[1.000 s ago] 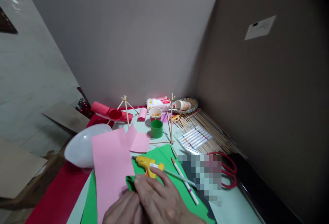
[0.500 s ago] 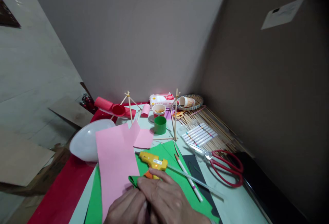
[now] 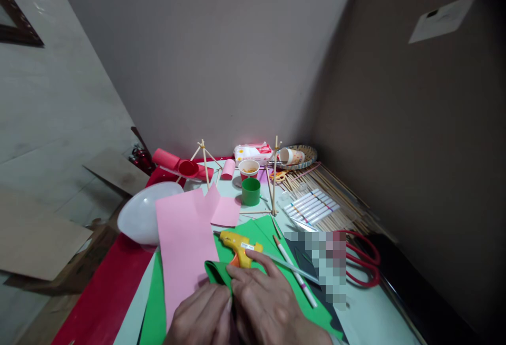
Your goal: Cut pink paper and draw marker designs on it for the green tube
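Close together at the bottom of the view, my left hand (image 3: 203, 313) and my right hand (image 3: 264, 300) both grip a folded piece of green paper (image 3: 216, 269). Its looped edge sticks out beyond my fingers; the rest is hidden beneath them. Just past my right hand lies a yellow glue gun (image 3: 239, 245) with an orange trigger and a clear glue stick out of its back. Under it is a green sheet (image 3: 264, 227). A pink sheet (image 3: 184, 239) lies left of the gun, and a white marker (image 3: 294, 271) to its right.
Red-handled scissors (image 3: 366, 276), partly blurred by pixels, lie right beside a pack of markers (image 3: 312, 208). Behind stand stick frames (image 3: 274, 176), a green paper ring (image 3: 251, 192) and a paper cup (image 3: 249, 168). A white bowl (image 3: 146, 213) sits at left. Thin sticks (image 3: 336, 192) line the right wall.
The view has shifted slightly, moving the table's things a little right. More of the green paper's folded loop now shows above my fingers. Both hands keep their hold.
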### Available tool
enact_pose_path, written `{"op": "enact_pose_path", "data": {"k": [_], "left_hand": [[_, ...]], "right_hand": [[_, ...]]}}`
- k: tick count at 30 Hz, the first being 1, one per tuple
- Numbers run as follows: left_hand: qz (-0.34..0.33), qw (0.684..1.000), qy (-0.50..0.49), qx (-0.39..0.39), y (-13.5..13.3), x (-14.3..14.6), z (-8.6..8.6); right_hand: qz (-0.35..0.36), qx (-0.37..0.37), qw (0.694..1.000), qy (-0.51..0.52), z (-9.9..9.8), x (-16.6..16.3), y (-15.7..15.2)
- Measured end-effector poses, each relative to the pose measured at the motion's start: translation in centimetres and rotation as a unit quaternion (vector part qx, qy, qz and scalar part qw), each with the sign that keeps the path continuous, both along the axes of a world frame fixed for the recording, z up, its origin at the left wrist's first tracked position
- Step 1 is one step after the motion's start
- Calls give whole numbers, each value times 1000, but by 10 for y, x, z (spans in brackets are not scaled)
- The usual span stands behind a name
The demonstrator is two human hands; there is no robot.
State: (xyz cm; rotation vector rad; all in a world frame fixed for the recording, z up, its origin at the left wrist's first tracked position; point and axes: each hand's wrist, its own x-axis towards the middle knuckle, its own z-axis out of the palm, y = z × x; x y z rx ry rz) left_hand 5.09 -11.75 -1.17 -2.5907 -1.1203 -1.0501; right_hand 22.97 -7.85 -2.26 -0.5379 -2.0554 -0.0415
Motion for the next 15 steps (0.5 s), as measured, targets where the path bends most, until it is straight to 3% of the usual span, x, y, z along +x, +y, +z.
{"op": "enact_pose_path", "data": {"k": [6, 12, 15], "left_hand": [[25, 995, -77, 52, 3, 11, -1], [25, 995, -79, -53, -7, 14, 27], [40, 988, -123, -81, -7, 15, 28]], "right_hand": [[19, -30, 998, -44, 7, 6, -2], [40, -60, 997, -41, 23, 11, -7], [43, -74, 996, -23, 22, 10, -6]]}}
